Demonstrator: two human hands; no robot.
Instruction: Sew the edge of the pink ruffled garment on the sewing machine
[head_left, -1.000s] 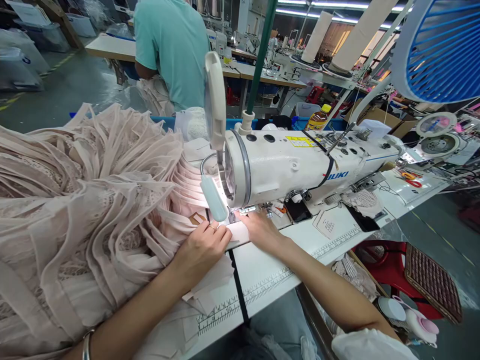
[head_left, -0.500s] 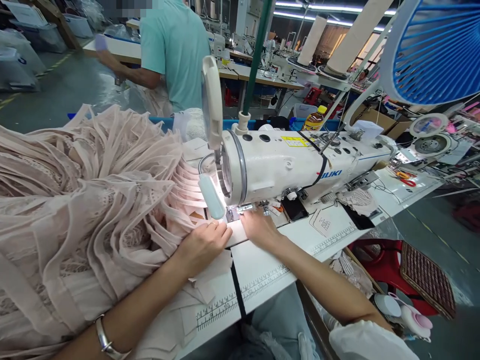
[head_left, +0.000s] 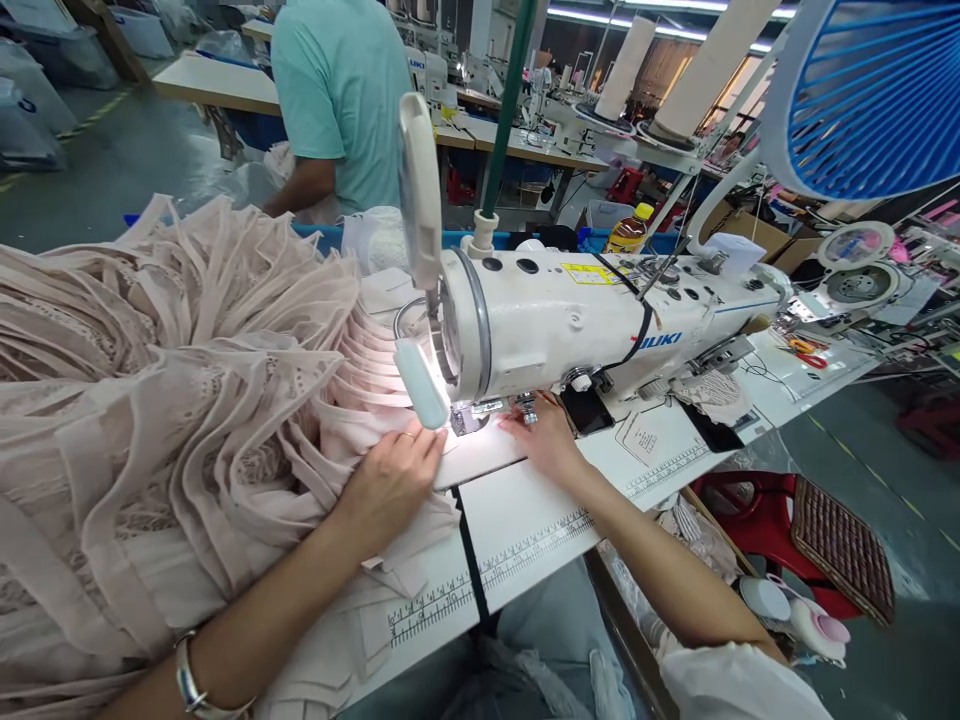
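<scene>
Pale pink fabric lies on the white sewing table, its edge at the presser foot of the sewing machine; we record our left hand pressed flat on it, fingers extended and gripping nothing, and our right hand just beside the foot, fingers loosely spread on the table. Outward, the piled pink garments spill left over the blue bin behind; we cannot tell its contents. A yellow-capped bottle holds amber liquid, and a person in a teal shirt stands beyond.
</scene>
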